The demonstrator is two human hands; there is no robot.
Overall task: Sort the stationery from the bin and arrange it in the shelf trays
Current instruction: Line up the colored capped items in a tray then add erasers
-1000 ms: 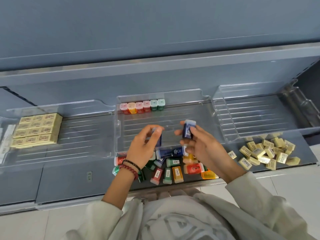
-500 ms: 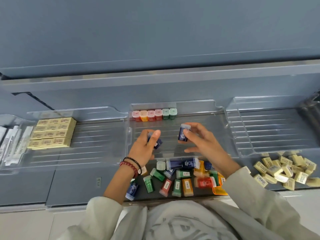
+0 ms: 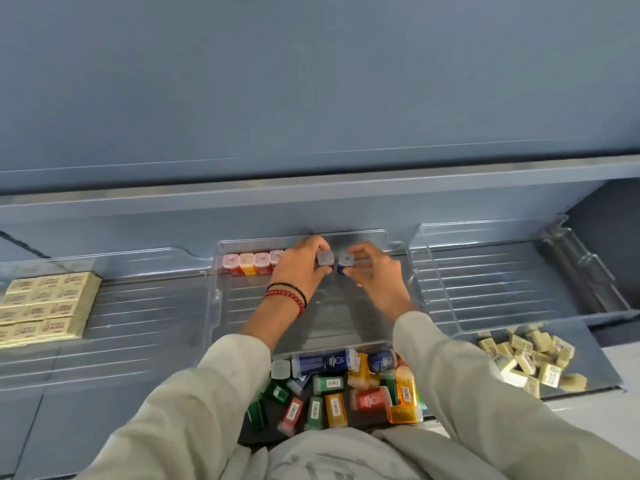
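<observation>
In the middle clear tray (image 3: 221, 306), a row of small capped cases (image 3: 252, 263) in red and orange stands along the back wall. My left hand (image 3: 301, 268) holds a blue case with a pale cap (image 3: 325, 258) upright at the right end of that row. My right hand (image 3: 375, 275) pinches a second blue case (image 3: 344, 262) right beside it. A heap of loose cases (image 3: 346, 386), blue, green, red and orange, lies on the dark ledge below my arms.
The left tray holds stacked cream erasers (image 3: 45, 306). The right tray (image 3: 502, 289) has nothing in it. Loose cream erasers (image 3: 530, 358) lie piled on the ledge at the lower right. A grey shelf panel (image 3: 311, 98) rises behind the trays.
Both hands have moved from the tray's front to its back wall, each carrying a blue case up to the row. My view has shifted closer.
</observation>
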